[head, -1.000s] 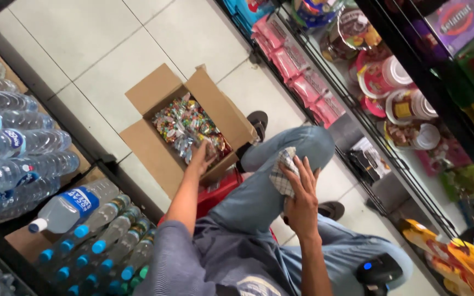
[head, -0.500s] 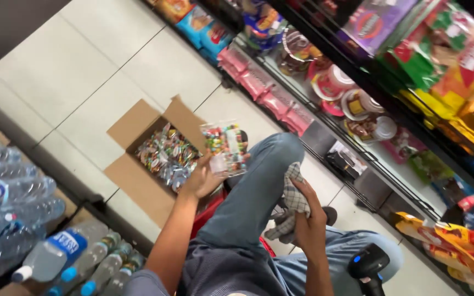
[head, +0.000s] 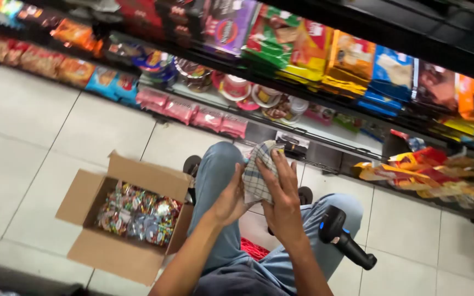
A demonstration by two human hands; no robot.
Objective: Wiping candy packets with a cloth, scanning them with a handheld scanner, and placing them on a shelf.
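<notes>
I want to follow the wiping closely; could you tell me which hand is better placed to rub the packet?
Probably right: the right hand lies over the checked cloth, while the left hand grips underneath.

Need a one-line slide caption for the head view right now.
Both hands, left hand and right hand, hold a checkered cloth beside an open cardboard box.

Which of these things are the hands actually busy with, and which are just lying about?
In hand:
left hand and right hand, both on the checked cloth

Lying about:
open cardboard box of wrapped sweets
black handheld scanner
shelf snack packets
</notes>
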